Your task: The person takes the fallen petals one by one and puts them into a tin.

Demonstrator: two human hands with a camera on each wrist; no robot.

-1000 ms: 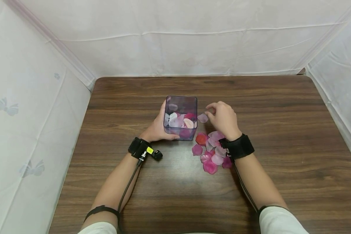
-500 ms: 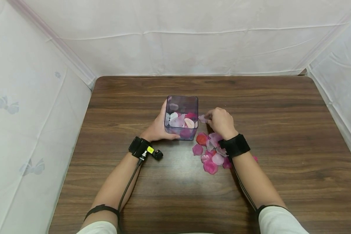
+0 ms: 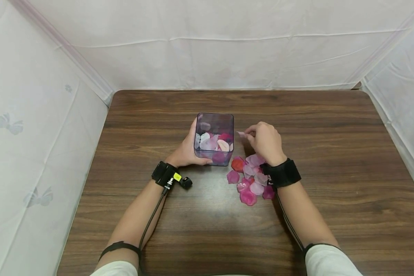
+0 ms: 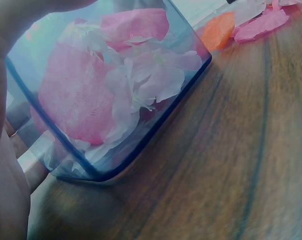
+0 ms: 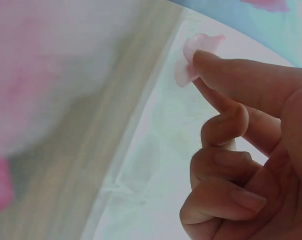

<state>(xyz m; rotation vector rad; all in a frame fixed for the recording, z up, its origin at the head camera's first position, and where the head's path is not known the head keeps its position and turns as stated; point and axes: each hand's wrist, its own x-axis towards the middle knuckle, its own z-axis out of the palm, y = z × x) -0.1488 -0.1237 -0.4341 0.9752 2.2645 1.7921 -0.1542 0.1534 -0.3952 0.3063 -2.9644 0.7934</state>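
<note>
My left hand (image 3: 186,151) grips a clear purple plastic box (image 3: 214,122) from its left side, thumb along the near wall. Pink, white and red flower petals (image 3: 208,142) lie inside; the left wrist view shows petals (image 4: 78,97) pressed against the clear wall. Just right of the box, my right hand (image 3: 266,141) pinches a pale pink petal (image 5: 188,60) between thumb and index finger, the other fingers curled in. Below that hand lies a loose pile of pink petals (image 3: 257,188) with an orange-red petal (image 3: 238,164), partly covered by the wrist strap.
The brown wooden table (image 3: 179,237) carries everything. White patterned sheeting (image 3: 207,65) hangs behind it and along both sides. Each wrist wears a black strap (image 3: 283,173) with a cable running up the forearm.
My right hand reached down to the pale pink petal beside the box, pinched it and lifted it off the table. The left hand and box have hardly moved.
</note>
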